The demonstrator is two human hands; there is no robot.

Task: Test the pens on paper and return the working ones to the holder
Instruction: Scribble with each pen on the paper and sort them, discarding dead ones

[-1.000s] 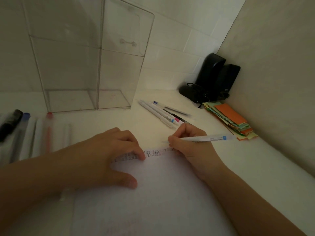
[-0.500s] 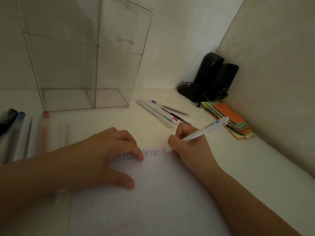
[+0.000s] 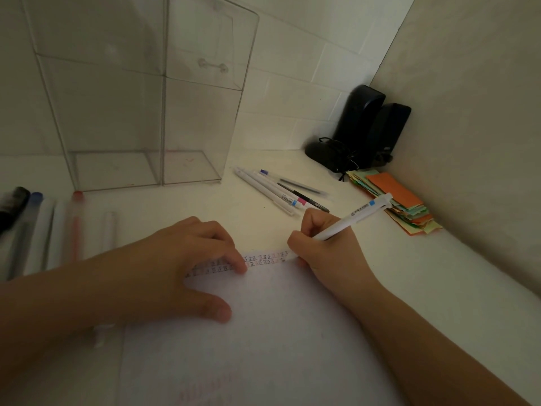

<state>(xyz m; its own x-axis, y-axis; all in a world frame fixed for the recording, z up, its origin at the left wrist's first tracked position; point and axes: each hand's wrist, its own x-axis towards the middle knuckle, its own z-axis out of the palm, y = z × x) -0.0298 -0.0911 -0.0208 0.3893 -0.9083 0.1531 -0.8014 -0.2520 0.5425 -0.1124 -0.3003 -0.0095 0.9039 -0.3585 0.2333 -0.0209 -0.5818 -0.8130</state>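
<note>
Against a tiled back wall [image 3: 292, 92] and a plain side wall, a pale tabletop [image 3: 439, 288] fills a dim corner. One sheet of paper [image 3: 263, 332] lies nearest, its far edge lined with small written marks. Flat on it, the left hand [image 3: 164, 268] has loose fingers, its grip on nothing. The right hand [image 3: 325, 247] pinches one white pen [image 3: 354, 216], tip at that edge. Four pens [image 3: 281, 191] lie behind; about six more [image 3: 44, 227] lie left. One clear holder [image 3: 146, 112] stands back left, two speakers [image 3: 371, 127] in the corner, one stack of coloured slips [image 3: 395, 200] beside them.
</note>
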